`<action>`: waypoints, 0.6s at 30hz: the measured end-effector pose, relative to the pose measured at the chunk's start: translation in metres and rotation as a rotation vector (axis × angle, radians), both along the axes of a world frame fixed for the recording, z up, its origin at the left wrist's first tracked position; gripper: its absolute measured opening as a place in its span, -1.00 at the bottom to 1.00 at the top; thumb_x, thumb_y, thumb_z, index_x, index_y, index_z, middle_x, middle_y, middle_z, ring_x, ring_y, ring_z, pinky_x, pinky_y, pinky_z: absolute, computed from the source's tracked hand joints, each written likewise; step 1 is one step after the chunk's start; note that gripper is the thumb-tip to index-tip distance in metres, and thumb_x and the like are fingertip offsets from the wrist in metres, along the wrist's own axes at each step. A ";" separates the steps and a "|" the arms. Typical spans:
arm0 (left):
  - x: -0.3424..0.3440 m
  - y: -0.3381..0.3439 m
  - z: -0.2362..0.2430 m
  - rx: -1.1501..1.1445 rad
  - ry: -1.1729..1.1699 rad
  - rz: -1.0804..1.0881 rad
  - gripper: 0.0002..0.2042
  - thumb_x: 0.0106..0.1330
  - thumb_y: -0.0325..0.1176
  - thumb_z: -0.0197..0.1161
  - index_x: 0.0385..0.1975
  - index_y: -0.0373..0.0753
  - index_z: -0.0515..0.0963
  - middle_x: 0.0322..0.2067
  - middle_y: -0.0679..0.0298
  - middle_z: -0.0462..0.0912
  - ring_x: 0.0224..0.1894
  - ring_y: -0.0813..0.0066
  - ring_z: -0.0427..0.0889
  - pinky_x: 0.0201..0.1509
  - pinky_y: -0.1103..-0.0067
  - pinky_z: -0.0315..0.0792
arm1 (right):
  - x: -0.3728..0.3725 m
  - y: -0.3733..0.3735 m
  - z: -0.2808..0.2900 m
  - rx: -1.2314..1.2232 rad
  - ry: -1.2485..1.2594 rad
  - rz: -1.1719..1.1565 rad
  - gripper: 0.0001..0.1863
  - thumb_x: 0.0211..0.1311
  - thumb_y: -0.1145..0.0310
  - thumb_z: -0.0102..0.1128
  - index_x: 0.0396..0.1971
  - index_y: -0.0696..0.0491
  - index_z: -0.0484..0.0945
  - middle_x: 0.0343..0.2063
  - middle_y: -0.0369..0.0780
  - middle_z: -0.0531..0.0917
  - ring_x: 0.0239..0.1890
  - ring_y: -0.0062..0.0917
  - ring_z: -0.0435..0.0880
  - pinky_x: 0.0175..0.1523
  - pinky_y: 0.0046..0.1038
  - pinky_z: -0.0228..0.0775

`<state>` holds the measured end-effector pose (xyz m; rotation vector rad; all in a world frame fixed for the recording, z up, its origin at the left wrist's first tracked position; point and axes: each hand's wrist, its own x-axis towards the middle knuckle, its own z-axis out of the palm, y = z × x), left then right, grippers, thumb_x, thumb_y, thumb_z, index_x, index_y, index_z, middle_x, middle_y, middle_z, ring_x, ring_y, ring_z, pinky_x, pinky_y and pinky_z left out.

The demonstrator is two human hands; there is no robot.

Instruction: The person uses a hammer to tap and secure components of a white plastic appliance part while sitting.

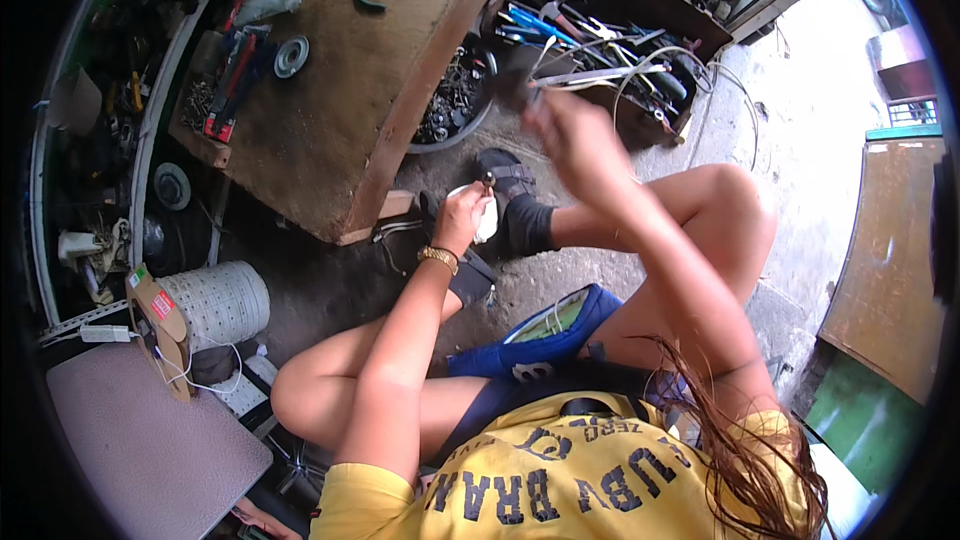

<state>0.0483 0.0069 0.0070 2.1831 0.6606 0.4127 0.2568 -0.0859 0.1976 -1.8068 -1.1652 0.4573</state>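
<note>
My left hand (463, 210) is closed around a small rounded metal part (489, 182), just above a pale object (484, 225) that I cannot make out, between my feet. Up and to the right, my right hand (572, 128) is raised and closed on a dark object (522, 80), too blurred by motion to name. Behind that hand lie a box of tools (672, 120) and a basin of small dark metal parts (447, 110). My right sandalled foot (505, 172) rests on the concrete floor beside my left hand.
A wooden workbench (300, 150) with pliers stands ahead-left. Cluttered shelving (90, 200), a white spool (210, 295) and a padded seat (130, 420) line the left; another person's hand (262, 518) shows below. A blue bag (525, 335) lies by my legs. A wooden panel (870, 260) stands right.
</note>
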 end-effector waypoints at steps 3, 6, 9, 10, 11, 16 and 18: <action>0.001 -0.003 0.004 -0.012 0.018 0.000 -0.93 0.28 -0.50 0.20 -0.27 -0.27 0.55 -0.38 0.05 0.66 -0.28 0.03 0.67 -0.24 0.31 0.53 | 0.013 0.009 0.057 0.072 0.101 -0.198 -0.78 0.39 0.31 0.07 -0.26 0.19 0.46 -0.45 0.13 0.59 -0.37 0.12 0.58 -0.33 -0.11 0.38; 0.010 0.000 0.003 0.013 0.028 -0.005 -0.93 0.29 -0.50 0.20 -0.28 -0.28 0.56 -0.35 0.05 0.67 -0.26 0.05 0.68 -0.25 0.33 0.52 | -0.006 -0.007 -0.005 0.199 0.014 -0.208 -0.77 0.40 0.29 0.05 -0.24 0.18 0.44 -0.46 0.15 0.60 -0.38 0.12 0.60 -0.35 -0.07 0.40; 0.011 0.001 0.002 -0.112 0.083 0.038 -0.90 0.33 -0.38 0.16 -0.28 -0.24 0.54 -0.35 0.01 0.64 -0.23 -0.06 0.63 -0.21 0.26 0.51 | -0.036 -0.034 -0.084 -0.569 0.047 -0.003 -0.68 0.39 0.17 0.01 -0.27 0.17 0.46 -0.40 0.16 0.62 -0.26 0.15 0.60 -0.09 0.06 0.40; 0.006 0.001 0.001 -0.057 0.051 0.020 -0.90 0.34 -0.37 0.15 -0.28 -0.25 0.54 -0.38 -0.01 0.63 -0.26 -0.08 0.63 -0.24 0.25 0.49 | -0.032 -0.036 -0.090 -0.505 0.022 -0.023 -0.69 0.39 0.17 0.01 -0.28 0.17 0.46 -0.40 0.16 0.62 -0.26 0.15 0.61 -0.11 0.06 0.40; 0.007 0.007 0.000 -0.018 0.064 0.016 -0.90 0.33 -0.38 0.16 -0.29 -0.26 0.54 -0.39 -0.01 0.63 -0.27 -0.07 0.63 -0.25 0.25 0.48 | -0.025 -0.029 -0.079 -0.430 -0.004 -0.028 -0.69 0.39 0.18 0.02 -0.28 0.18 0.46 -0.41 0.15 0.62 -0.27 0.14 0.61 -0.14 0.05 0.39; 0.006 -0.001 0.006 -0.036 0.042 -0.014 -0.93 0.25 -0.51 0.20 -0.29 -0.28 0.55 -0.39 0.02 0.65 -0.27 -0.03 0.65 -0.23 0.28 0.49 | 0.020 0.009 0.045 0.032 0.000 -0.164 -0.79 0.40 0.33 0.04 -0.29 0.20 0.43 -0.44 0.14 0.60 -0.36 0.08 0.60 -0.33 -0.09 0.36; 0.010 0.001 0.005 -0.050 0.055 -0.005 -0.92 0.25 -0.51 0.20 -0.29 -0.27 0.55 -0.38 0.03 0.65 -0.27 -0.03 0.65 -0.23 0.27 0.49 | 0.020 0.011 0.052 0.163 0.118 -0.257 -0.82 0.40 0.37 0.02 -0.28 0.20 0.43 -0.45 0.13 0.59 -0.38 0.07 0.60 -0.35 -0.14 0.39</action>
